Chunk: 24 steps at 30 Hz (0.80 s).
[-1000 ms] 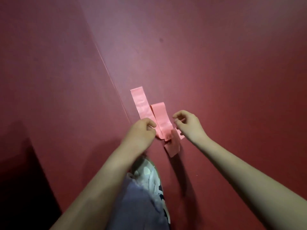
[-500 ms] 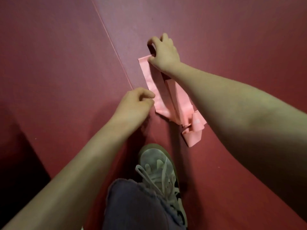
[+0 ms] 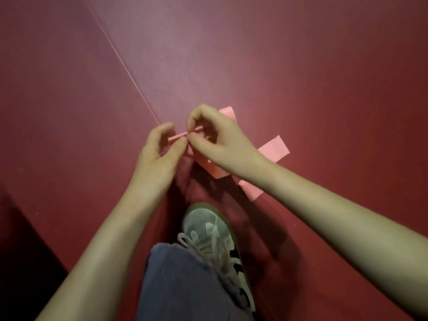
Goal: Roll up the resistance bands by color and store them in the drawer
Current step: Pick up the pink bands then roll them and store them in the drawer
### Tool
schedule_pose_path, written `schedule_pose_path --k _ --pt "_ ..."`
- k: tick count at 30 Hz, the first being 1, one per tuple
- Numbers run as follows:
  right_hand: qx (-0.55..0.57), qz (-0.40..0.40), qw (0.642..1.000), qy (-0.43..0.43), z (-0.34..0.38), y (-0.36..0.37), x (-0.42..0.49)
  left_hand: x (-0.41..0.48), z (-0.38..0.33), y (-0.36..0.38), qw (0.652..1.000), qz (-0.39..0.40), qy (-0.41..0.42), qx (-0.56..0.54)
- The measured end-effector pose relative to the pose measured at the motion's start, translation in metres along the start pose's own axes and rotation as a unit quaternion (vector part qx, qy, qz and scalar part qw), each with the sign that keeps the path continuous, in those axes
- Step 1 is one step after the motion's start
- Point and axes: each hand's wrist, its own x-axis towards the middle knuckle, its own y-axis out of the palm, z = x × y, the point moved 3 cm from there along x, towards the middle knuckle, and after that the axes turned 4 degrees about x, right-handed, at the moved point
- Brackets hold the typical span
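- The pink band (image 3: 274,148) lies crumpled on the red floor (image 3: 301,66), just beyond the shoe (image 3: 208,230), its loose ends splayed right and near.
- One end is lifted off the floor and pinched into a thin edge between both hands.
- The left hand (image 3: 157,149) has thumb and fingertips closed on that edge; the right hand (image 3: 217,140) is clamped on it right alongside, the two nearly touching.
- The band looks thin, limp and light, likely stretchy and a bit slick, so it should be held at the very end, across its full width, and rolled tightly.
- No drawer is in view.
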Motion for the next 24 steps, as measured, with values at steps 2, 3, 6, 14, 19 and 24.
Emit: schedule_pose_path --k 2,3,6,14,19,24 --pt "0.1 -0.018 0.993 0.055 -0.003 -0.003 -0.027 -0.014 -0.006 0.006 0.997 0.057 0.033 -0.031" --pt "0.148 -0.031 0.986 0.076 -0.006 -0.004 -0.037 -0.02 -0.006 0.008 0.996 0.071 0.042 -0.031" --pt "0.201 -0.081 0.968 0.13 -0.024 -0.008 -0.056 -0.033 0.0 0.013 0.997 0.059 0.034 -0.044" --pt "-0.283 -0.165 0.923 0.203 -0.101 -0.043 -0.086 -0.024 0.015 0.008 0.995 -0.071 -0.02 -0.074" --pt "-0.325 -0.093 0.899 0.279 -0.116 -0.046 -0.085 -0.023 0.009 0.004 0.994 -0.099 0.0 -0.05" --pt "-0.236 -0.185 0.933 0.198 -0.102 -0.047 -0.086 -0.027 -0.007 -0.012 0.985 -0.15 0.036 -0.079"
